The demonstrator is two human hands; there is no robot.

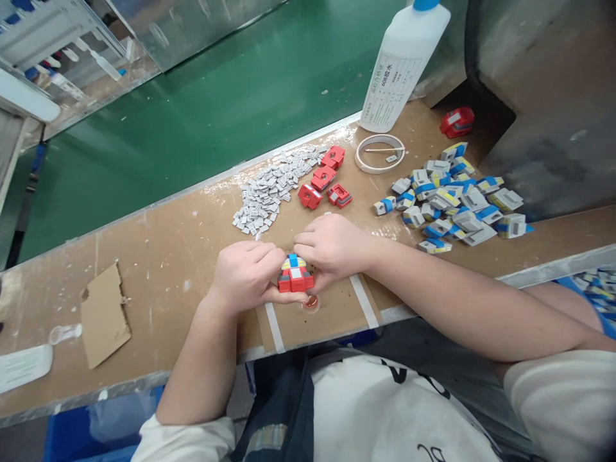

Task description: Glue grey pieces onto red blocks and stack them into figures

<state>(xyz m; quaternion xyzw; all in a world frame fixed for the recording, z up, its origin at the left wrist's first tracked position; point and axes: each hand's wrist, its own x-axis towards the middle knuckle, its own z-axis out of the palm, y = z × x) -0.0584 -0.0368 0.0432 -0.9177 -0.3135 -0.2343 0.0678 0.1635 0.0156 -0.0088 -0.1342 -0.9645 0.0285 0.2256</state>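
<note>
A small red block (pixel 295 278), capped by a blue, yellow and grey piece (pixel 293 262), is sitting at the near edge of the workbench (pixel 158 282), pinched between both hands; the left hand (pixel 245 273) is curling its fingers closed against the block's left side, with the thumb lying under its near edge, while the right hand (pixel 332 247) is folding closed over the cap from the far right. Judged from its look, the block is light, stiff moulded plastic, fairly smooth, and best gripped by its flat red flanks, since the cap appears only lightly seated and could slip off. Just nearer than the block a small round dab of glue (pixel 310 303) is lying on a taped cardboard pad (pixel 332 314). Farther off, four loose red blocks (pixel 325 183) are lying beside a heap of small grey parts (pixel 272 192) on their left; to the right a scatter of blue and grey caps (pixel 452 205) is spreading across the bench, with one more red block (pixel 457 122) beyond it. A white tape ring (pixel 380 154) and a white glue bottle (pixel 404 64) are standing at the far side; a cardboard scrap (pixel 103 317) is lying at the near left, and a green conveyor belt (pixel 231 109) is running behind the bench.
</note>
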